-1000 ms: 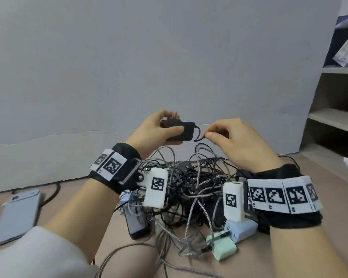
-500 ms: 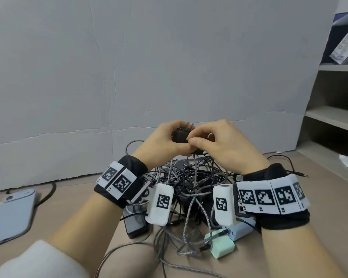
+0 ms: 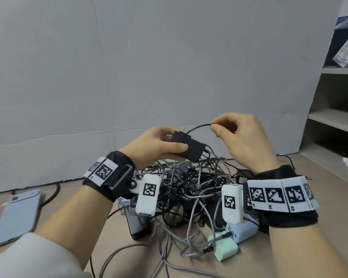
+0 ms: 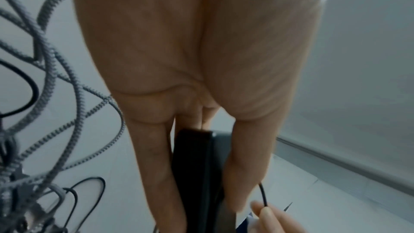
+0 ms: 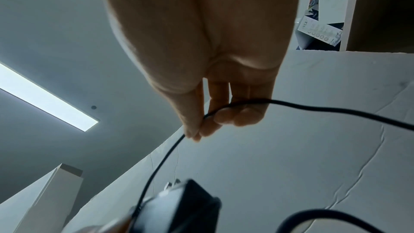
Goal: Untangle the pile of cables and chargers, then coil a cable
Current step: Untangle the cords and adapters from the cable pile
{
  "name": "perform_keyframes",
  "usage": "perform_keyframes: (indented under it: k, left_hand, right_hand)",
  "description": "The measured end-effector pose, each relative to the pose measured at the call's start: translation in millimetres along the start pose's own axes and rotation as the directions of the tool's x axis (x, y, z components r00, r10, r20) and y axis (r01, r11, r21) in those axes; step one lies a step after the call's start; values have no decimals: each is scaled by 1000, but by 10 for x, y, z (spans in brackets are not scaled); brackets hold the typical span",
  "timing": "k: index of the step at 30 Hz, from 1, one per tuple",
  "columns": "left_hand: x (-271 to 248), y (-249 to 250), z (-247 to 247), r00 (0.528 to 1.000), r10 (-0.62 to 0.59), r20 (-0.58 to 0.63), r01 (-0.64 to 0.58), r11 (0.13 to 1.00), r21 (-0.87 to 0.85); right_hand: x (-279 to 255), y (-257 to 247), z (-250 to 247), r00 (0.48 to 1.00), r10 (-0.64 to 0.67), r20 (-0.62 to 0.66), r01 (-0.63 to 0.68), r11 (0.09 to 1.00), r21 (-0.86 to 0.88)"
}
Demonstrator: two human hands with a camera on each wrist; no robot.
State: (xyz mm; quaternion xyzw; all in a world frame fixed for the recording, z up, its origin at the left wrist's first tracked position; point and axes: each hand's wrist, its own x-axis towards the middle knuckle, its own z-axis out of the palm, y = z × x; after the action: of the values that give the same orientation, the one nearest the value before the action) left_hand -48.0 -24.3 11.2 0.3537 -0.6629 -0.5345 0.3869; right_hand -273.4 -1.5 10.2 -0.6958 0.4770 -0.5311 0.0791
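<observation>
Black charger brick (image 3: 186, 146) gripped in left hand (image 3: 153, 145); right hand (image 3: 243, 137) pinches its thin cable (image 3: 199, 127)

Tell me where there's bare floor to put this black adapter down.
Bare floor lies between the phone and the cable pile, under the left forearm, and right of the pile toward the shelf. The middle, around the mint charger, is crowded.
</observation>
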Motion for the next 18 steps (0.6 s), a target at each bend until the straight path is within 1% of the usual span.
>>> perform_keyframes:
  k: [2, 5, 7, 10, 12, 14, 18]
  left_hand:
    - [-16, 26, 0, 997, -6, 82, 7, 1000, -12]
    - [-46, 75, 13, 988, -7, 156, 11, 1000, -20]
    - [-62, 103, 11, 981, 13, 196, 1, 998, -70]
    - [-66, 145, 8, 976, 66, 208, -34, 987, -156]
    - [-40, 157, 7, 976, 109, 190, -68, 975, -212]
    - [3, 158, 11, 982, 134, 133, -96, 962, -257]
    - [122, 154, 98, 989, 144, 20, -127, 921, -367]
  right_hand:
    - [5, 20, 2, 999, -7, -50, 9, 999, 47]
    - [12, 52, 19, 997, 2, -72, 5, 994, 106]
    - [14, 73, 34, 998, 12, -58, -3, 989, 147]
    - [3, 97, 84, 999, 46, 30, -50, 984, 173]
    - [-13, 105, 124, 990, 55, 128, -76, 984, 163]
    - [-27, 94, 169, 972, 34, 233, -67, 989, 135]
    - [-53, 34, 277, 940, 87, 331, -112, 992, 57]
